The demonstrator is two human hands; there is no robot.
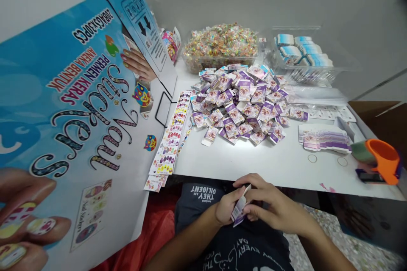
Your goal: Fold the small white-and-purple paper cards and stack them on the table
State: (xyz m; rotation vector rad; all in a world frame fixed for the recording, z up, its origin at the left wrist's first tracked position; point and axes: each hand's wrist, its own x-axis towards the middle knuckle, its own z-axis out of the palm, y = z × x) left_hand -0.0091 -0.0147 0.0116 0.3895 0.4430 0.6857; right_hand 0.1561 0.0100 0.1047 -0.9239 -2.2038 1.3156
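Over my lap, just off the table's front edge, I hold a small white and purple carton (pixel 241 208) in both hands. My left hand (pixel 226 206) grips it from the left, thumb along its upper side. The fingers of my right hand (pixel 270 203) close on its right side and hide part of it. Whether its flaps are folded in I cannot tell. Beyond my hands, a large heap of similar small purple and white boxes (pixel 235 112) covers the middle of the table. A stack of flat cartons (pixel 327 139) lies to the right.
A big printed display box (pixel 104 93) stands at left beside sticker strips (pixel 170 139). Behind the heap are a tub of wrapped candies (pixel 221 46) and a clear bin of blue-white packs (pixel 302 53). An orange tape dispenser (pixel 383 159) and rubber bands (pixel 312 159) lie right.
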